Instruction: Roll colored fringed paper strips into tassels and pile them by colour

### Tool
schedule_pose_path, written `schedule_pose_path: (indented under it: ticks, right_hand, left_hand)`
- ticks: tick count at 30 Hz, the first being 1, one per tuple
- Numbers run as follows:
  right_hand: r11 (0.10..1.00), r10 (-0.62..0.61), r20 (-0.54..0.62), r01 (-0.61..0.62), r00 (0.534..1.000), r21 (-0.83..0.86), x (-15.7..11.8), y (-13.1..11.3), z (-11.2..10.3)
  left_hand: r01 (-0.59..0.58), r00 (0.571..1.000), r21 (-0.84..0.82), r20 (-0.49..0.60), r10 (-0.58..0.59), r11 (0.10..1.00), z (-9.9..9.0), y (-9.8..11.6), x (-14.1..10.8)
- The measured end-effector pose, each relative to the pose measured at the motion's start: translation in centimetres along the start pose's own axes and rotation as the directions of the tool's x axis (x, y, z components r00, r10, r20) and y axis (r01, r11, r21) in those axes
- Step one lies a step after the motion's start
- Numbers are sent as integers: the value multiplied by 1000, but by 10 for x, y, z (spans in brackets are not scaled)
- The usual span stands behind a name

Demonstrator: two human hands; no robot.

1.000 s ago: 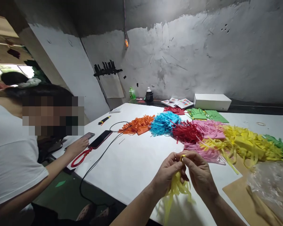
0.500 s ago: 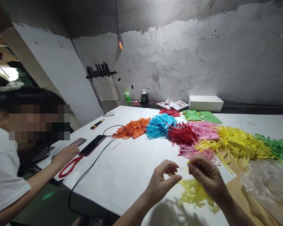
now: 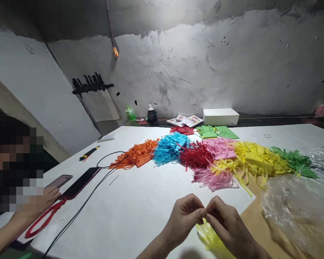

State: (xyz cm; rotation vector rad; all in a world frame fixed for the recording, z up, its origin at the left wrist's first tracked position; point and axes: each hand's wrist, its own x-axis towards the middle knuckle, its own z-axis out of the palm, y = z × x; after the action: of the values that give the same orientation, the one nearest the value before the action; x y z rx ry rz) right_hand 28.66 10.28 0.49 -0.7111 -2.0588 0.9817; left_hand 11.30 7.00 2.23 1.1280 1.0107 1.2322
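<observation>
Fingertip to fingertip, my left hand (image 3: 187, 217) and my right hand (image 3: 228, 225) meet low in the view, both closed in a pinch. Below them hangs a yellow fringed paper tassel (image 3: 209, 235), its top end hidden between the fingers. Just beyond lie heaps of cut paper fringe: pink (image 3: 216, 178), dark red (image 3: 196, 155), yellow (image 3: 259, 156), blue (image 3: 169, 149), orange (image 3: 137, 153) and green (image 3: 294, 162).
Clear plastic wrapping (image 3: 297, 212) lies on brown paper at the right. On the left, a co-worker's hand (image 3: 47, 198) rests by a phone (image 3: 81, 182) with a red strap; a black cable (image 3: 89, 196) crosses the white tabletop (image 3: 129, 216). A white box (image 3: 220, 117) stands behind.
My hands have come together from slightly apart, fingertips now touching above the yellow tassel. The view has swung to the right, so the co-worker sits farther out at the left edge.
</observation>
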Motion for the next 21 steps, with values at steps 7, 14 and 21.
schedule_pose_path:
  ticks: [7, 14, 21]
  right_hand:
    - [1000, -19, -78, 18, 997, -10, -9, 16, -12]
    - [868, -370, -200, 261, 907, -423, -12, 27, -18]
    - [753, -299, -225, 85, 927, -652, -10, 41, -27]
  left_hand:
    - [-6, 999, 171, 35, 0, 985, 12, -5, 18]
    - [67, 994, 5, 81, -68, 998, 25, -14, 40]
    - [12, 989, 215, 139, -43, 976, 36, -8, 86]
